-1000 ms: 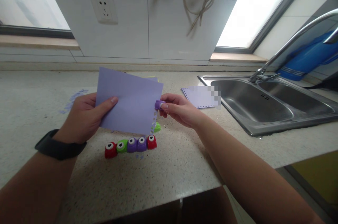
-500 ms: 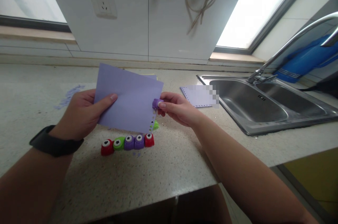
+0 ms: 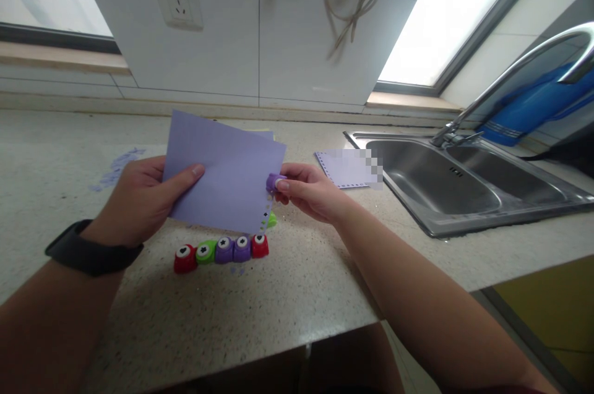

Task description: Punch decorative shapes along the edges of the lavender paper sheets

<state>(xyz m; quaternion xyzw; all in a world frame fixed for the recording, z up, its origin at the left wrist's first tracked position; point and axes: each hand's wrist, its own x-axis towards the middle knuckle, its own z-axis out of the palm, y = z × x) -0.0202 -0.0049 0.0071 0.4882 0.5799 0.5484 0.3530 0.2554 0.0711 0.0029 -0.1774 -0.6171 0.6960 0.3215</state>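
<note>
My left hand [image 3: 148, 193] grips a sheet of purple paper [image 3: 223, 171] by its left side, thumb on top, holding it above the counter. A row of small punched holes runs along the lower part of the sheet's right edge. Between thumb and fingers, my right hand [image 3: 310, 190] pinches a small purple craft punch [image 3: 275, 182], set over that edge just above the holes. Below the paper stands a row of several craft punches [image 3: 223, 250] in red, green and purple. Another green punch [image 3: 272, 219] shows partly behind the sheet's lower right corner.
A purple card with punched edges [image 3: 343, 168] lies to the right, partly blurred out. Beyond it is a double steel sink [image 3: 427, 177] with a faucet [image 3: 501, 78]. Purple paper scraps [image 3: 119, 168] are scattered at the left. More paper lies behind the held sheet.
The whole view has shifted slightly, so everything sits a little further left. Both hands keep their hold, and the punch stays at the same place on the paper's edge.
</note>
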